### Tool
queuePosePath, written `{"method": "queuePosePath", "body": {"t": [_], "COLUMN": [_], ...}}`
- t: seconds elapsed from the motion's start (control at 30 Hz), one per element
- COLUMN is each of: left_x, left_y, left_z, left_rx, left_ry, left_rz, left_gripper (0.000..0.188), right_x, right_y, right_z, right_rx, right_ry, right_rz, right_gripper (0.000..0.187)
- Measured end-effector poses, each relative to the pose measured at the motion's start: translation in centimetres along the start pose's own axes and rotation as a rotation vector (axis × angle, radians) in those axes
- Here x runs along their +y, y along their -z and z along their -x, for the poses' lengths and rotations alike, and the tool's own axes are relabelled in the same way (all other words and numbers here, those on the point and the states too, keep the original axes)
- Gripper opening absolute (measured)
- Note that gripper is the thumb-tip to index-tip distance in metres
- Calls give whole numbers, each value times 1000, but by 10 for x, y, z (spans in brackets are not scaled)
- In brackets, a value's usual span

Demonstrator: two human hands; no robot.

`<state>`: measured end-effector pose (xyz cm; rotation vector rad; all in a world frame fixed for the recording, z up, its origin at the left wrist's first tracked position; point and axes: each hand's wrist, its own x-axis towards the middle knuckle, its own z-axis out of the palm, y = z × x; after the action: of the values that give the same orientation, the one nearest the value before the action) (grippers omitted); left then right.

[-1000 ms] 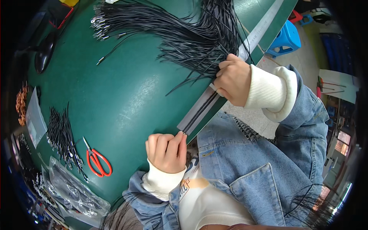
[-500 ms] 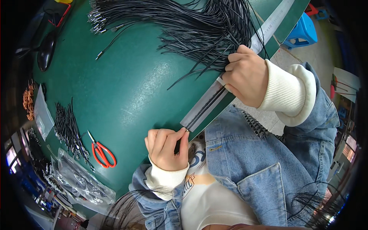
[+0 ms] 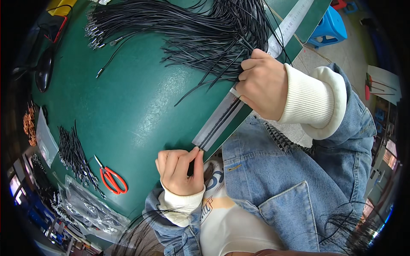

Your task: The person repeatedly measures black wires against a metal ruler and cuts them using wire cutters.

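Note:
A steel ruler lies slantwise along the table's near right edge. Thin black wire, seemingly two strands side by side, stretches along it. At the ruler's near end, my left hand pinches the wire's tip between thumb and index finger. My right hand is closed on the wire farther up and rests over the ruler, hiding part of it. Just beyond the right hand spreads a large bundle of black wires, with metal terminals at its far left end.
Red-handled pliers lie left of my left hand, beside a smaller bunch of black wires. Clear plastic bags, copper-coloured parts and a black oval object line the left side. A blue stool stands beyond the right edge.
The whole view has shifted slightly, so table items appear a little farther left and lower. Both hands keep their hold on the wire along the ruler.

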<state>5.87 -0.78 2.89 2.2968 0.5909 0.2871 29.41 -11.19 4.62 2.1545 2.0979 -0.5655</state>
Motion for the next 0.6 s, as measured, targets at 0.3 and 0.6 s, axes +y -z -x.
{"method": "queuePosePath", "body": {"t": [0.3,0.6], "left_x": [-8,-88], "left_y": [-2,88], "left_z": [6,61], "left_rx": [43,429], "left_ry": [-26,296], "left_rz": [-33,-384], "left_gripper": [19,27], "right_x": [-2,5], "right_y": [-1,-1], "right_z": [-5,-8], "right_rx": [-31,-80], "right_ry": [1,31], "right_rz": [28,44], "right_gripper": [8,12]}}
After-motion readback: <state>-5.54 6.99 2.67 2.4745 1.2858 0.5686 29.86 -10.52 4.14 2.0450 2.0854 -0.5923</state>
